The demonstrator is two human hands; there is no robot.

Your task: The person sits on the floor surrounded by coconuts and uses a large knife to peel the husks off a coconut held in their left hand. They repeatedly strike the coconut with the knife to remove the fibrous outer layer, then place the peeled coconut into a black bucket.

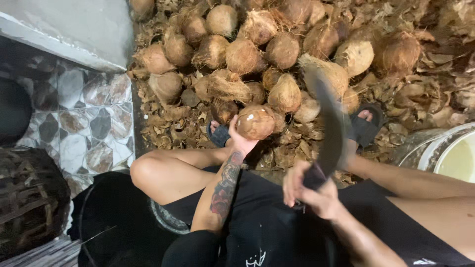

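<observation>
Fig.: seated person husking coconuts, head view, listed largest to smallest.

(a) Heap of brown, fibrous, round husked coconuts (257, 54) filled the far centre, lying on a litter of dry brown husk scraps (168, 123) that spread left and right around both sandalled feet.

(b) Patterned grey-and-white stone tile floor (79, 118) lay at left; a dark woven basket (29, 198) sat near left, a pale round plastic bucket (448, 153) w/ whitish contents at the right edge.

(c) Long, dark, curved steel chopping blade (329, 123) stood raised in front of the person, centre-right, motion-blurred, tip pointing far. Right hand (309, 190) was closed tight round its handle.

(d) Single round brown coconut w/ a pale chipped patch on top (255, 122) sat at centre, just near of the heap, cupped from below in the left hand (241, 141), fingers wrapped under and behind it; the forearm was tattooed.

Handling, as judged: the nut looked hard, stiff and fairly heavy for its size; the residual fibre should give friction, so slip risk seemed low. Best hold appeared to be the underside, palm as cradle, fingers kept well below the exposed top facing the blade. Shell probably brittle under a sharp blow.
</observation>
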